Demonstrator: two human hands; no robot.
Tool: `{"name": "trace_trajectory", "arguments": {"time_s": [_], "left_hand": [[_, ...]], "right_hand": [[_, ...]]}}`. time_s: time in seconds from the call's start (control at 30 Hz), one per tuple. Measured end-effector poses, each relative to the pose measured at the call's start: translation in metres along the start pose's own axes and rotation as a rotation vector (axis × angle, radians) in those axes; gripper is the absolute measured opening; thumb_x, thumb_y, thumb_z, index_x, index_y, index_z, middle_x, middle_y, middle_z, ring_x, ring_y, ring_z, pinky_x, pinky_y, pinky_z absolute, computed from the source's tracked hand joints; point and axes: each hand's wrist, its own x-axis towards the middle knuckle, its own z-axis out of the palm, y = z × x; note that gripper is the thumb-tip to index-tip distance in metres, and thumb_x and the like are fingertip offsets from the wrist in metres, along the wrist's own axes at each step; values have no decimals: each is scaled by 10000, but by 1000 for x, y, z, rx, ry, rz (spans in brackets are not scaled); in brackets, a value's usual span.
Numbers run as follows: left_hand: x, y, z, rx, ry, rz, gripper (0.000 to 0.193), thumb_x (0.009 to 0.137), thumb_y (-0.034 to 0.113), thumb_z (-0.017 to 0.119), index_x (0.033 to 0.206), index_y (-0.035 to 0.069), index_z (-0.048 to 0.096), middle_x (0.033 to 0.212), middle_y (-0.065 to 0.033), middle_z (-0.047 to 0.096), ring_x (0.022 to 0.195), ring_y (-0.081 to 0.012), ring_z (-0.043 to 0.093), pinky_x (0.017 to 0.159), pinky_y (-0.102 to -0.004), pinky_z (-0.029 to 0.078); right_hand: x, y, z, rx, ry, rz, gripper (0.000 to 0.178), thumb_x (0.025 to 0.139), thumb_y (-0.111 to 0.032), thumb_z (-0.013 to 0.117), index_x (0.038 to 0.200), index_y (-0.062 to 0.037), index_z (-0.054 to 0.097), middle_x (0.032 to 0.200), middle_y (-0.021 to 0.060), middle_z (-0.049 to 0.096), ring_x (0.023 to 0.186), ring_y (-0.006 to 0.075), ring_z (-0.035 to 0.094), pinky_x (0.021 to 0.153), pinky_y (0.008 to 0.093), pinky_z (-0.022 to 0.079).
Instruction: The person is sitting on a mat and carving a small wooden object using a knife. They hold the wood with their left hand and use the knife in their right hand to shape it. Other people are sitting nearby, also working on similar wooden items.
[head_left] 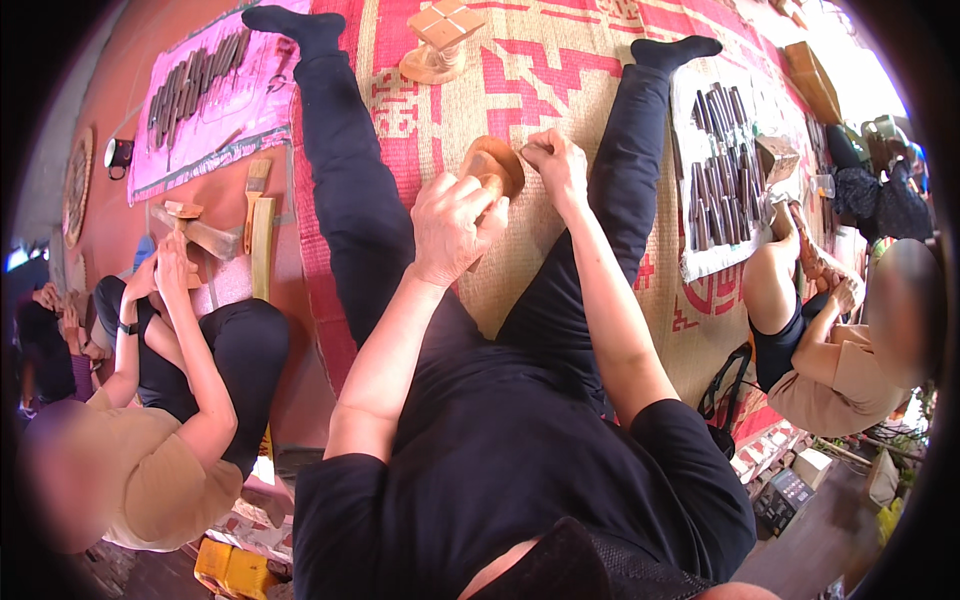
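Observation:
My left hand (448, 228) is wrapped round a brown wooden piece with a round, disc-like end (510, 172), held above the mat between my legs. Its lower part is hidden behind my fingers. Close to the right edge of that disc is my right hand (560, 168), fingers pinched together. Whatever it pinches, if anything, is too small to tell. Farther off, between my feet, a wooden stand (441, 45) with a square, cross-grooved top and a round base sits on the mat.
Dark, slim tools lie in rows on a pink cloth (268, 95) at left and a pale cloth (712, 255) at right. A brush (256, 185) and a wooden mallet (208, 237) are on the tiles. People sit working on both sides. My outstretched legs flank the patterned mat (400, 160).

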Motion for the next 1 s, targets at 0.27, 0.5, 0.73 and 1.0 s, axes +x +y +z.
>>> {"name": "trace_trajectory", "arguments": {"time_s": [0.27, 0.5, 0.73, 1.0], "left_hand": [[-14, 16, 6, 45, -54, 55, 155, 736, 206, 719, 667, 116, 614, 710, -1, 577, 651, -194, 536, 619, -342, 433], [-16, 19, 8, 85, -48, 60, 184, 725, 212, 729, 637, 139, 585, 718, 17, 569, 662, -178, 527, 630, -331, 421], [-18, 25, 15, 45, -71, 113, 177, 713, 183, 733, 636, 135, 581, 678, 10, 540, 648, -182, 522, 618, -335, 417], [-21, 26, 14, 71, -102, 109, 199, 726, 234, 731, 636, 132, 586, 776, -8, 594, 689, -180, 527, 665, -332, 421]], "right_hand": [[11, -3, 56, 29, 67, -28, 194, 830, -182, 673, 904, -23, 591, 867, 122, 693, 852, 271, 661, 813, 374, 484], [36, 19, 35, 624, 96, 230, 81, 834, -61, 643, 802, -5, 593, 717, 67, 637, 644, 134, 612, 615, 284, 493], [10, 0, 46, 23, 116, 17, 197, 823, -190, 700, 911, -41, 607, 879, 146, 701, 849, 301, 664, 789, 409, 485], [25, 20, 39, 417, 64, 45, 116, 802, -95, 691, 839, -28, 605, 772, 69, 686, 776, 169, 644, 718, 330, 499]]}}
